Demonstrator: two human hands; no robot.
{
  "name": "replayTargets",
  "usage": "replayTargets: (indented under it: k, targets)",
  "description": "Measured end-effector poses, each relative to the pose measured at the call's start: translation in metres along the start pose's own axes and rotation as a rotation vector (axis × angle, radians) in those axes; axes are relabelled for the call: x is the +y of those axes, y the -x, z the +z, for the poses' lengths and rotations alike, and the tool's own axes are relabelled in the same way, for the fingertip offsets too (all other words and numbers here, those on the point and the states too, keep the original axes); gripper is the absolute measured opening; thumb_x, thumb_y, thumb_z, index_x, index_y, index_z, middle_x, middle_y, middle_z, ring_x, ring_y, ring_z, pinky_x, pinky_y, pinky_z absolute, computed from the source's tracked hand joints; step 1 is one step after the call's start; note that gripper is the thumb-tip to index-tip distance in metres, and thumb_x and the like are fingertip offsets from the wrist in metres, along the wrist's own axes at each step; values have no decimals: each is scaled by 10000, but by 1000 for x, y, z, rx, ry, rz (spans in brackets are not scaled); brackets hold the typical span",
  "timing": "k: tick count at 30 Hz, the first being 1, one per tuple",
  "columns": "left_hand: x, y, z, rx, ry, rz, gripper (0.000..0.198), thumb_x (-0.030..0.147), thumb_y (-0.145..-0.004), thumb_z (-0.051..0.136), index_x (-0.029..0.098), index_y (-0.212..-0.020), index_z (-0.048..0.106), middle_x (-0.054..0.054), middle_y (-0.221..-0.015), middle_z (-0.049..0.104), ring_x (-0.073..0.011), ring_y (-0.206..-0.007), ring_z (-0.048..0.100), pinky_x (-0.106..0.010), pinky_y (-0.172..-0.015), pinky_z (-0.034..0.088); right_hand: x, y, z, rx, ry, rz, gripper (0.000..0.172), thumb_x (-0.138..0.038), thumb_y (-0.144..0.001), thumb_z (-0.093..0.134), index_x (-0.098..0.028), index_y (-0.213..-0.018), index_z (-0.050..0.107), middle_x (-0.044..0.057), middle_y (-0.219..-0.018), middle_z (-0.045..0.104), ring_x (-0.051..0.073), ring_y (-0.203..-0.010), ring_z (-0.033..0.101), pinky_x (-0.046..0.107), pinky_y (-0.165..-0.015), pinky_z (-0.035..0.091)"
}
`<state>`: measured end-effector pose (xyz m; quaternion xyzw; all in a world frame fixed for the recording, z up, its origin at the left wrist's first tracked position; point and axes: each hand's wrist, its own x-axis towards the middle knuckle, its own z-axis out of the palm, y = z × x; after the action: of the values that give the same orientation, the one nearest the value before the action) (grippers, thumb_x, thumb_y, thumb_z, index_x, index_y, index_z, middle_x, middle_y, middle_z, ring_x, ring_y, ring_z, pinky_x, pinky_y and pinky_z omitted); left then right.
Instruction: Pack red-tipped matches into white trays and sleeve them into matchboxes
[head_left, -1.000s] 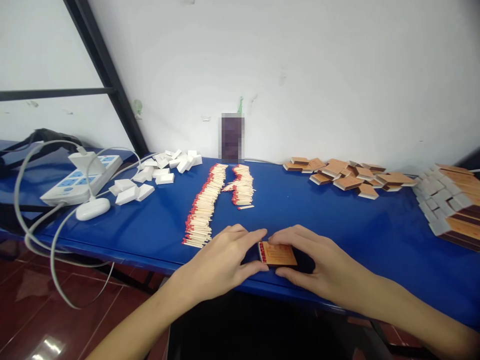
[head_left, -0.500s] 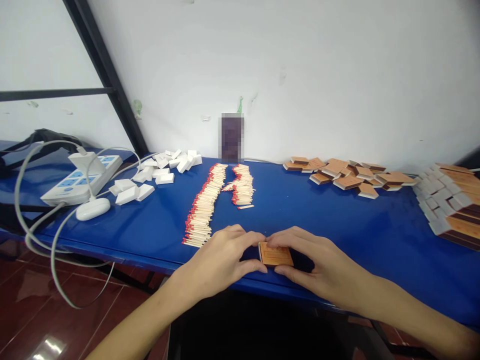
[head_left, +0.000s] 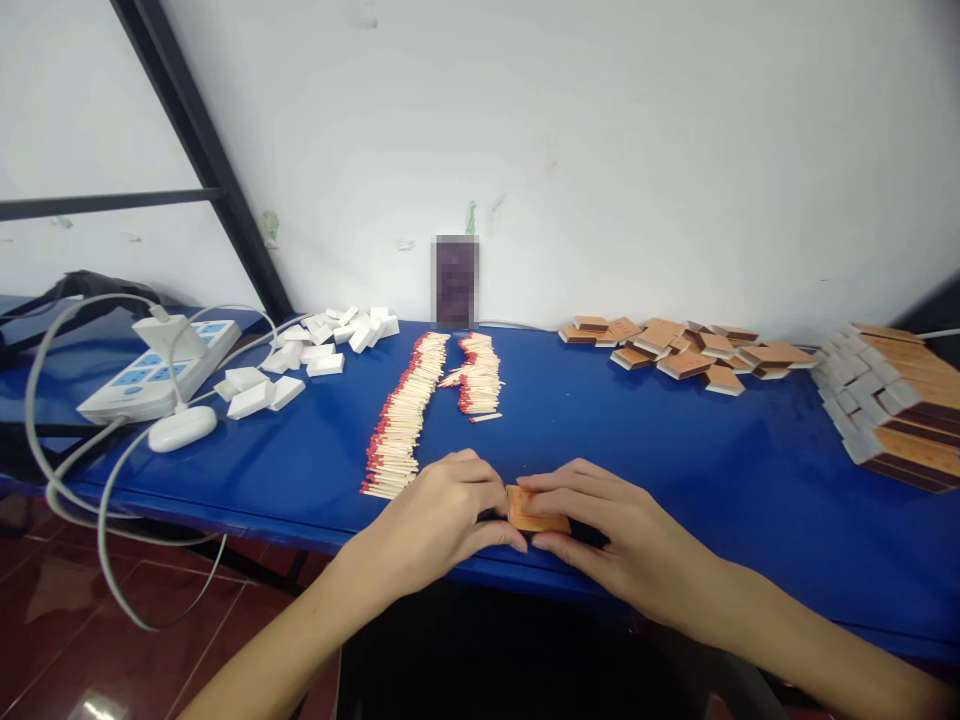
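A small orange-brown matchbox (head_left: 541,520) lies at the front edge of the blue table, between both hands. My right hand (head_left: 600,515) grips it, fingers over its top and thumb along the near side. My left hand (head_left: 457,508) is closed against the box's left end, with fingers and thumb at that end. Beyond my left hand, loose red-tipped matches (head_left: 401,425) lie in a long row. A shorter pile of matches (head_left: 480,375) sits to its right, one match lying apart at its near end.
White matchbox trays (head_left: 326,363) lie heaped at the back left. Brown matchbox sleeves (head_left: 684,362) are scattered at the back right, and matchboxes are stacked (head_left: 892,400) at the far right. A power strip (head_left: 161,370) with looping cables stands on the left. A pixelated dark object (head_left: 455,282) leans on the wall.
My left fingers have closed in against the left end of the matchbox. The fingers of my right hand reach further left over its top. The view has shifted slightly.
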<state>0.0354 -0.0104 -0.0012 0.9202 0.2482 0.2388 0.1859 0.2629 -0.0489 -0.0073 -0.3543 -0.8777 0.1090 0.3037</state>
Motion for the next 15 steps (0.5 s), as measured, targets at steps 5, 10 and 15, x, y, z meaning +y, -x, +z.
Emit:
replayTargets:
  k: [5,10,15]
  targets:
    - [1,0,-2,-22,3,-10,191,365,-901,672,185,-878,731,-39,-936,673,-188,-919,601,-308,-848,478,0,1,1,18,-12,2,191,-188,-909,641,-223,-1092,683,86,-1138,742,210,-1000,683,362,-839,597]
    - [2,0,-3,-47,-15,-16,176,352,-910,668,183,-901,718,-40,-958,662,-186,-933,596,-313,-857,484,-1,0,2,23,-15,12,197,-190,-910,638,-222,-1097,689,86,-1128,743,210,-1015,682,363,-841,602]
    - [3,-1,-2,-21,-97,7,245,414,-888,683,174,-939,683,-35,-949,668,-186,-914,602,-320,-858,485,3,7,-3,11,36,23,199,-214,-934,598,-248,-1105,694,75,-1153,736,215,-1052,678,372,-864,600]
